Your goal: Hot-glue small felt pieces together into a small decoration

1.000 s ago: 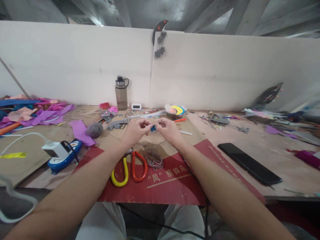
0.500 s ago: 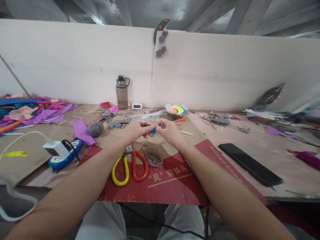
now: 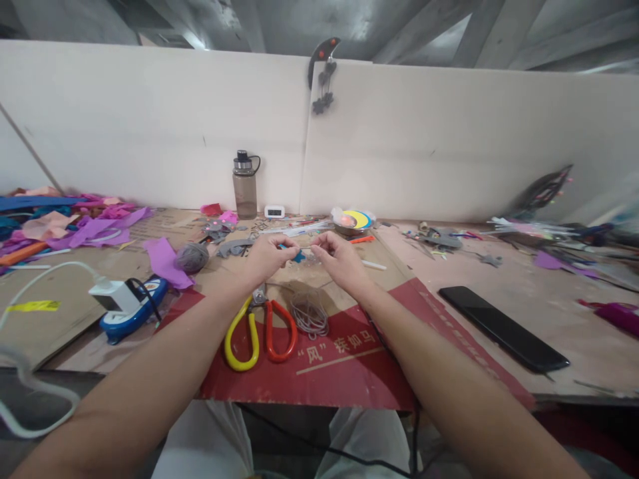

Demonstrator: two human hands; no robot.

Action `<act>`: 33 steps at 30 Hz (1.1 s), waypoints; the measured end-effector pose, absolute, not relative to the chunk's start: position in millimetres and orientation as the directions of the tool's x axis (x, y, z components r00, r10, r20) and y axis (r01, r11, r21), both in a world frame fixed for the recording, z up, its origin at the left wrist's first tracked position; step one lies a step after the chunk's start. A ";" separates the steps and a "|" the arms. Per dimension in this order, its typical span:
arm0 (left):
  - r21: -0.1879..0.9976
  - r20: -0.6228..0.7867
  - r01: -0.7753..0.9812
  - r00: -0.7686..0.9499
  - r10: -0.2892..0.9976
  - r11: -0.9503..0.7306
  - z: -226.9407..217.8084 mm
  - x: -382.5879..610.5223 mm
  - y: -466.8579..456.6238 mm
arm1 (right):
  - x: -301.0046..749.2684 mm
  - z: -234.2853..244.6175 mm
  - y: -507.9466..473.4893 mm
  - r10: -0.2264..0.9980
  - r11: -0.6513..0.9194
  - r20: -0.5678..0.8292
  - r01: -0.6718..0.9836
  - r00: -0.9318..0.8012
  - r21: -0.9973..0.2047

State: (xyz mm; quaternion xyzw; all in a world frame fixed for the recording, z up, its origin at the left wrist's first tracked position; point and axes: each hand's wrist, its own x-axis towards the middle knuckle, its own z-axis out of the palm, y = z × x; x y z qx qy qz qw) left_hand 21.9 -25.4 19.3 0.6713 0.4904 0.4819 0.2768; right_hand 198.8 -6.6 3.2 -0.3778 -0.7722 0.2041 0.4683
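Note:
My left hand [image 3: 272, 258] pinches a small blue piece [image 3: 298, 255] with pointed edges, perhaps star-shaped, between thumb and fingers. A short way to its right, my right hand [image 3: 338, 257] has thumb and forefinger pressed together; whatever they hold is too small to make out. Both hands are raised over the cardboard. Below them lie a loose coil of thin grey wire or cord [image 3: 310, 315] and a cutting tool with one yellow and one red handle [image 3: 282, 339], its head partly behind my left wrist.
Left are a ball of grey yarn [image 3: 192, 257], purple cloth scraps [image 3: 167, 263] and a blue power strip [image 3: 134, 313]. A water bottle [image 3: 245, 186] and a small white clock [image 3: 274, 211] stand behind. To the right lie a black phone [image 3: 502, 328] and a bowl [image 3: 353, 223].
My hands have moved apart from each other. The blue piece, earlier between both hands' fingertips and mostly covered, now stays with my left hand and shows more of its outline.

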 end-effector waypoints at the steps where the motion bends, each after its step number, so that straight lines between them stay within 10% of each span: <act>1: 0.862 0.359 0.373 0.031 0.933 -0.344 17.7 21.0 -23.8 | 198.4 3.0 -6.9 0.774 0.632 0.572 0.395 -0.272 -0.667; 13: 0.934 0.335 -0.002 -0.340 0.879 -0.357 8.6 -2.4 -0.5 | 188.0 2.7 -20.4 0.762 0.647 0.563 0.408 -0.321 -0.644; 24: 0.794 0.082 -0.434 -0.617 0.783 -0.425 16.8 -43.9 15.8 | 201.4 29.0 -38.5 0.789 0.543 0.507 0.007 -0.347 -0.840; 33: 0.824 0.276 -0.316 -0.501 0.820 -0.471 19.8 -25.2 7.5 | 217.5 43.5 -36.7 0.667 0.569 0.371 0.121 -0.646 -0.813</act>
